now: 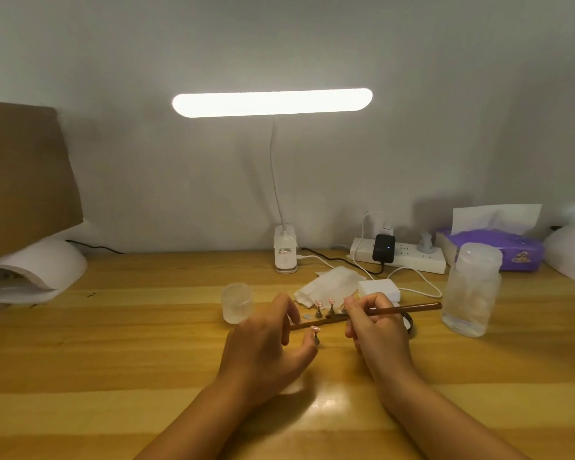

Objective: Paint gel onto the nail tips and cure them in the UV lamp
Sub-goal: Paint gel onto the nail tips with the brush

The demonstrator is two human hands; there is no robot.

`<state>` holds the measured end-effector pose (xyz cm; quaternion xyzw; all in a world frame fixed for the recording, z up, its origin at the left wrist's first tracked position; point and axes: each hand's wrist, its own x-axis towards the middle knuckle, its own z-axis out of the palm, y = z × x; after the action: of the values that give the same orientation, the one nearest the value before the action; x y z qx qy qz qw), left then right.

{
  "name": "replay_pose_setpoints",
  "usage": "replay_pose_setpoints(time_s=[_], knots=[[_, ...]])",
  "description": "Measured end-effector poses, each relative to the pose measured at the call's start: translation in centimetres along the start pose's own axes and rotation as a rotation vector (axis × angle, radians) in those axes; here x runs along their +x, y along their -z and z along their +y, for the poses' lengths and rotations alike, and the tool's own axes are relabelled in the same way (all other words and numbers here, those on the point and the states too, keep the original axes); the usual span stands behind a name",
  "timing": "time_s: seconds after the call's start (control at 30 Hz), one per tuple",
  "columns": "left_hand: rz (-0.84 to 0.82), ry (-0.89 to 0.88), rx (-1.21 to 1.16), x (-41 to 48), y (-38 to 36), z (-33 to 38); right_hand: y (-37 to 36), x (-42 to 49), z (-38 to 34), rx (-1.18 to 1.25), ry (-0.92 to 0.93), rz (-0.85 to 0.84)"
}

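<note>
Left hand [263, 343] pinches nail-tip stand [316, 338]; right hand [375, 323] grips brush [412, 307], bristles indistinct.

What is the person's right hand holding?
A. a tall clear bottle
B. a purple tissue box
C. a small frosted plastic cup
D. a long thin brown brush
D: the right hand has its fingers curled round the long thin brown brush, while the left hand pinches a small stand with a pink nail tip.
</note>
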<state>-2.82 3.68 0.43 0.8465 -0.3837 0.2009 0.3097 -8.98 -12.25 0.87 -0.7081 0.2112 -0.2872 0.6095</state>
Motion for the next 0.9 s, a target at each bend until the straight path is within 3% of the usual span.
replay_pose_setpoints(time_s=[0.43,0.6,0.8,0.9], knots=[[-0.175,0.029,0.077,0.3,-0.8,-0.6,0.6,0.3,-0.6,0.186,-0.067,-0.117],[-0.155,0.077,0.06,0.4,-1.0,-1.1,0.9,0.0,-0.8,0.126,0.002,-0.184],[-0.178,0.104,-0.041,0.7,-1.4,-0.2,0.5,-0.2,-0.7,0.058,0.072,-0.073],[-0.18,0.108,-0.075,0.8,-1.6,-0.1,0.4,0.0,-0.4,-0.001,0.029,-0.109]])
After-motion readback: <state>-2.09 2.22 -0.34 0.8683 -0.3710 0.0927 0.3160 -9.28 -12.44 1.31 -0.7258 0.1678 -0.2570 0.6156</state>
